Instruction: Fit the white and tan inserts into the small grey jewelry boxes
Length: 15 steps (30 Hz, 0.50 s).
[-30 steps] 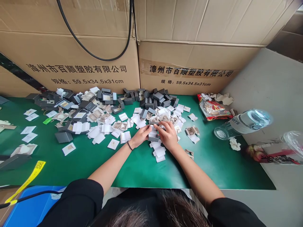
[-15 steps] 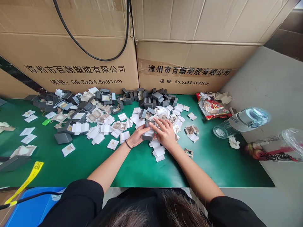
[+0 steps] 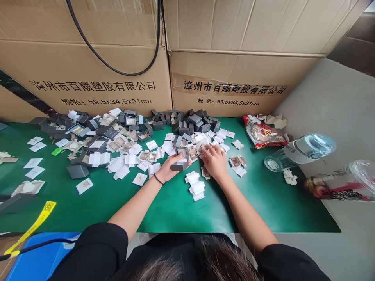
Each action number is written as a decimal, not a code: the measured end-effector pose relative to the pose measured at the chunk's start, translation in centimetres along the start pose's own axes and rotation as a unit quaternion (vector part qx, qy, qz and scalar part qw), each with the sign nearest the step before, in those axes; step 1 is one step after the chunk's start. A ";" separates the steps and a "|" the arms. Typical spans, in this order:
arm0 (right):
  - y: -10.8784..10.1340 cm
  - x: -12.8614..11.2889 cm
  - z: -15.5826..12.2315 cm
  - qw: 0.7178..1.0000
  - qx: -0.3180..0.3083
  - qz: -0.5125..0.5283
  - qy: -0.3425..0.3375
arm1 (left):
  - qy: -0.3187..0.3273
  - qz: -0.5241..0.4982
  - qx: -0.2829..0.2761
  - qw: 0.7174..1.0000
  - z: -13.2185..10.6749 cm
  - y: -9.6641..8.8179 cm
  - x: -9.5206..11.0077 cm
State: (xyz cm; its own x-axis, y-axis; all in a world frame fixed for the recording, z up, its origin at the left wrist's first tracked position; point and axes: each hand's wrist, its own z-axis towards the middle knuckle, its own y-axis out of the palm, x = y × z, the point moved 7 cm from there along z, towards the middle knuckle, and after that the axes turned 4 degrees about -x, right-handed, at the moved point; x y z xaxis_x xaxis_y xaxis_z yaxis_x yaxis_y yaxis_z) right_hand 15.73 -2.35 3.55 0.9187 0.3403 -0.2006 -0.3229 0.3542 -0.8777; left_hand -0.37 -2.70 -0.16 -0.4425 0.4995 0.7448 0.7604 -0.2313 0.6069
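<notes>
My left hand (image 3: 168, 168) holds a small grey hinged box (image 3: 181, 159), its lid up and a white pad showing inside, just above the green mat (image 3: 175, 203). My right hand (image 3: 215, 160) rests palm down to the right of it, fingers on a heap of white and beige inserts (image 3: 205, 147). A short stack of white cards (image 3: 195, 185) lies between my two wrists. I cannot see whether the right fingers pinch anything.
Several grey boxes (image 3: 190, 121) and white pads (image 3: 123, 156) litter the mat's far half. Two big cardboard cartons (image 3: 228, 82) wall off the back. A snack bag (image 3: 263, 134), a plastic bottle (image 3: 299, 152) and a blue bin (image 3: 41, 257) sit at the sides.
Both hands worked on the grey box together before. Now my right hand has let go and moved right onto the insert heap, and the left hand holds the box open alone.
</notes>
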 end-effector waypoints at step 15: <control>-0.2 -0.9 0.1 0.999 0.002 -0.051 0.003 | -0.001 -0.016 0.002 1.000 0.1 0.2 0.0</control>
State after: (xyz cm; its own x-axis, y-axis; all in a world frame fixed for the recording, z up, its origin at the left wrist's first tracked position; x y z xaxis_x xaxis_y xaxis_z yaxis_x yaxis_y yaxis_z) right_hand 14.99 -2.63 3.92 0.9484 0.2961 -0.1132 -0.2285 0.3911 -0.8915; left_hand -0.16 -2.71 -0.09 -0.4659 0.5093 0.7236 0.7476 -0.2109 0.6297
